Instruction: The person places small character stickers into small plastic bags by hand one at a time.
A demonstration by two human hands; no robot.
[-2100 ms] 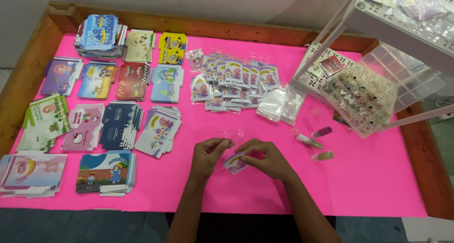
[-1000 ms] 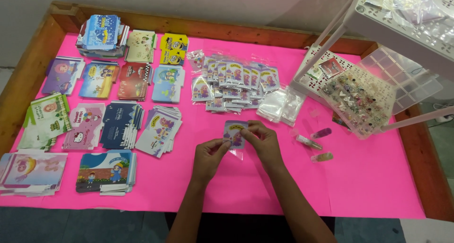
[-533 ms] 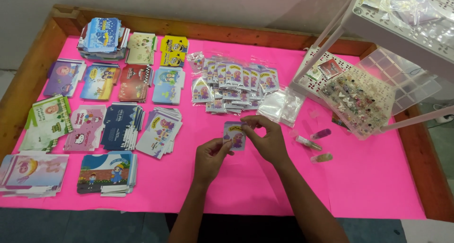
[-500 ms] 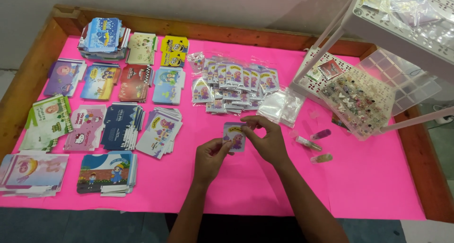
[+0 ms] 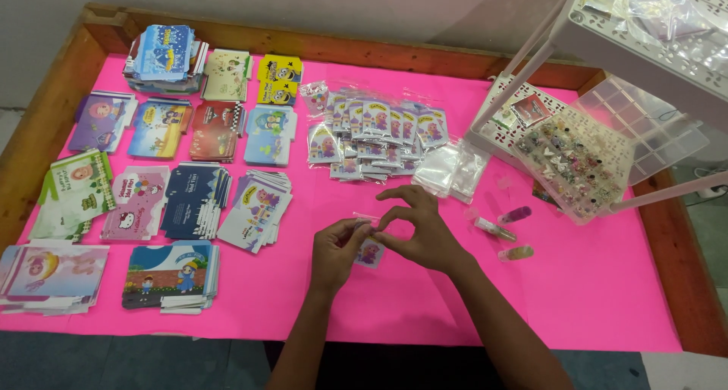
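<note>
Head view: both hands meet over the middle of the pink-covered, wood-rimmed table [image 5: 591, 299], nearer its front edge. The left hand [image 5: 337, 247] and the right hand [image 5: 418, 227] pinch between them a small clear plastic sleeve with a printed cartoon card [image 5: 369, 249], fingers closed on its top and sides. Toward the back edge lies a pile of filled cartoon packets [image 5: 375, 136], with empty clear sleeves [image 5: 453, 170] beside it. Stacks of colourful printed cards [image 5: 193, 200] fill the left half. Three small glitter vials [image 5: 506, 232] lie right of the hands.
</note>
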